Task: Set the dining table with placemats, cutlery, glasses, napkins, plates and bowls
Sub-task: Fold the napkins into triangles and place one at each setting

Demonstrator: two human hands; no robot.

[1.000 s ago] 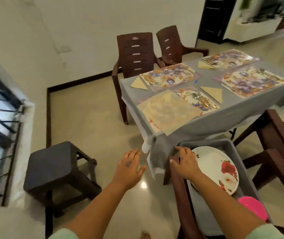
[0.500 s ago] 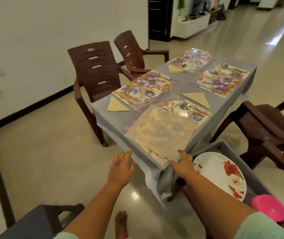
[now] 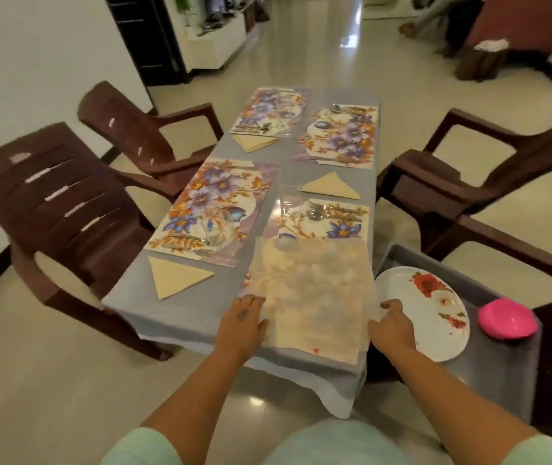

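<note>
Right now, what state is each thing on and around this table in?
Left hand: open, flat on the pale mat's left edge.
Right hand: grips the mat's right edge.
Pale mat: plain side up, overlapping a floral placemat.
Near-left floral placemat: flat, glass and cutlery on it.
Napkin: folded into a triangle.
Flowered plate: in the grey tray, unplaced.
Pink bowl: in the tray.
</note>
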